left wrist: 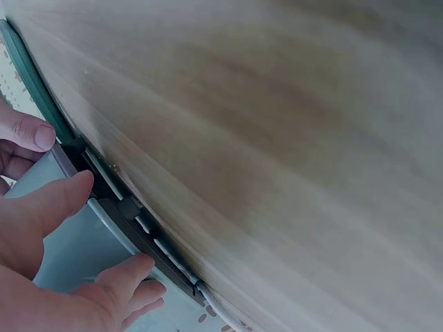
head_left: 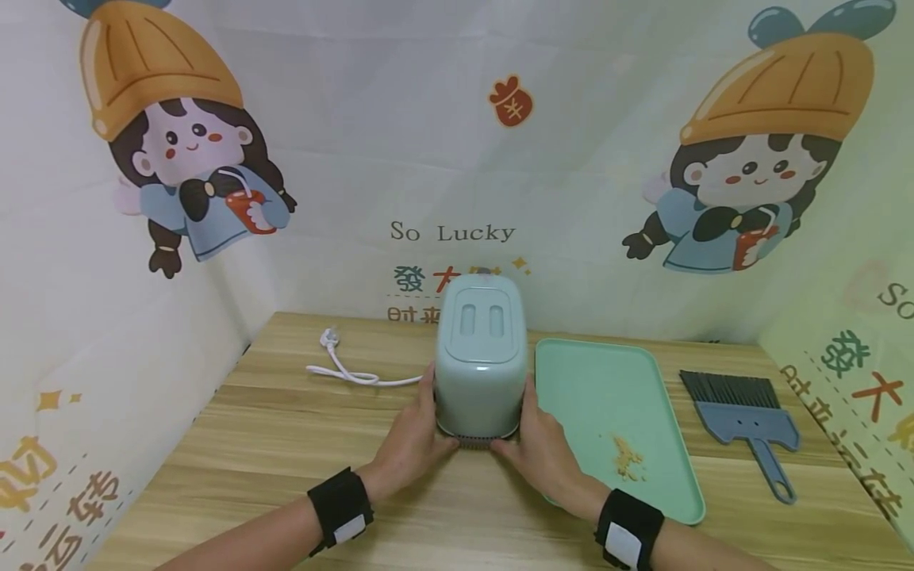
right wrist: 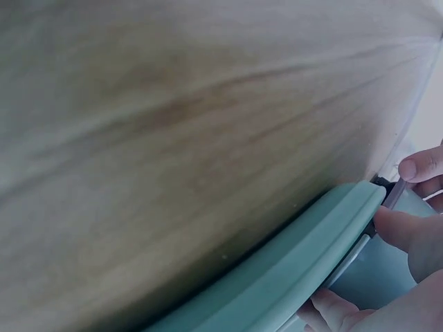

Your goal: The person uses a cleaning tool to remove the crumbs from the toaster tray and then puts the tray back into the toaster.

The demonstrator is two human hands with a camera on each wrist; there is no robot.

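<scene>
A pale green toaster (head_left: pixel 480 400), with two slot-shaped marks on its top, stands on the wooden table. My left hand (head_left: pixel 405 444) holds its left side low down, thumb at the front bottom edge. On the opposite side my right hand (head_left: pixel 548 454) grips it the same way. Between the thumbs a dark ridged strip (head_left: pixel 474 442) shows along the base. In the left wrist view, dark feet (left wrist: pixel 129 207) show under the toaster, close to the tabletop. The right wrist view has the right hand's fingers (right wrist: pixel 332 308) against the toaster's lower side.
A white power cord (head_left: pixel 357 378) with a plug lies left of the toaster. To the right is a mint green tray (head_left: pixel 596 381) holding brown crumbs (head_left: pixel 627 458). Beyond it lies a blue-grey brush (head_left: pixel 746 420) with black bristles. A printed cloth backdrop (head_left: pixel 343 143) encloses the table.
</scene>
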